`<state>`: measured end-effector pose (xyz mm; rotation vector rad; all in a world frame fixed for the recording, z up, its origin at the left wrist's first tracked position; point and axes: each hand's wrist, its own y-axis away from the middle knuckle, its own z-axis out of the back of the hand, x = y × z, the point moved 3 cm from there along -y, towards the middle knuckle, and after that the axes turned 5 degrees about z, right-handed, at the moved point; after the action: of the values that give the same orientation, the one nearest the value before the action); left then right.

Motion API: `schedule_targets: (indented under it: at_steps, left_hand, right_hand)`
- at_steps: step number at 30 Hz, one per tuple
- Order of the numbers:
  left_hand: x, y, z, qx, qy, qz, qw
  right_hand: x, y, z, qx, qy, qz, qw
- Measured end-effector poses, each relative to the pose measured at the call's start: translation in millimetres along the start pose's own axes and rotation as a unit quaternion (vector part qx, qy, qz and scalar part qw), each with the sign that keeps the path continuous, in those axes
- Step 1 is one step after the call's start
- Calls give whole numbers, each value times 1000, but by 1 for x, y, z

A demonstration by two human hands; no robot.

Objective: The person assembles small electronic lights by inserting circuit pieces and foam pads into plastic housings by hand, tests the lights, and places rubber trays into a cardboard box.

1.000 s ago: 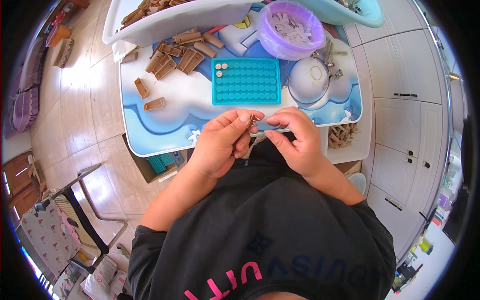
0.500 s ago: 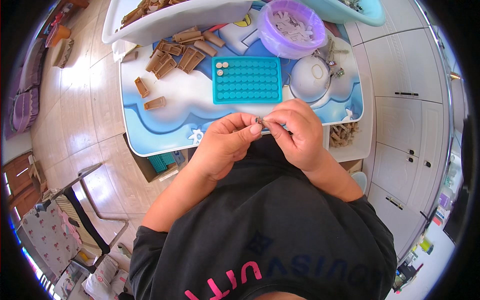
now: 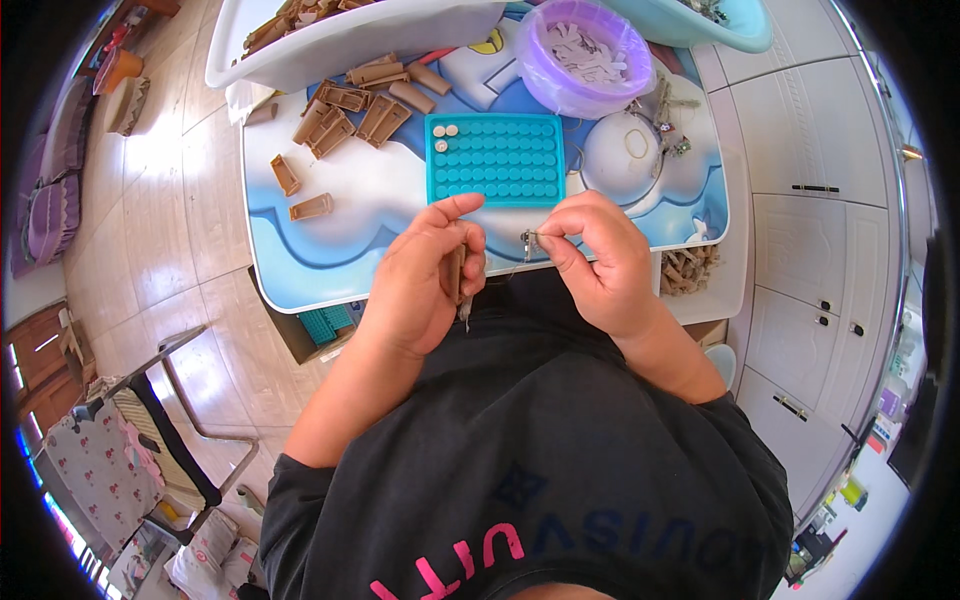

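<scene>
Brown casings (image 3: 380,122), probably remaining work, lie heaped beyond the left hand (image 3: 418,268); a mostly unfilled teal tray (image 3: 495,165) sits ahead of both hands; the left cups one casing (image 3: 456,275), three pale discs (image 3: 441,146) beyond seem done, the right hand (image 3: 600,265) pinches a tiny dark part (image 3: 527,240)

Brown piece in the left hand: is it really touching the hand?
Touching. The head view shows the left hand curled around the brown piece.
</scene>
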<state>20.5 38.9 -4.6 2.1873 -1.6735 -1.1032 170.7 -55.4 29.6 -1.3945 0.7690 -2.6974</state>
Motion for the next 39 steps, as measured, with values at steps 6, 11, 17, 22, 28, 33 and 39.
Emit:
schedule_targets:
  at_steps: [6,11,17,22,28,33,39]
  left_hand:
    - [0,1,-9,-58,23,-2,998]
    - [-3,5,-2,32,10,2,999]
    - [1,10,-10,-94,-401,-136,901]
    - [-2,12,-19,-126,-520,-268,801]
    - [-7,16,-26,-131,-556,-272,774]
    - [-11,18,-21,-98,-463,-265,840]
    - [-16,0,3,73,-5,-170,983]
  right_hand:
    - [3,1,-12,0,-136,-26,990]
    - [3,1,-12,-52,-71,-7,996]
    - [8,-3,-9,-65,121,89,986]
    - [10,-3,-10,-42,170,130,976]
    - [10,-4,-10,-38,183,143,972]
    - [10,-7,-5,-43,148,104,983]
    - [2,3,-15,39,-273,-90,957]
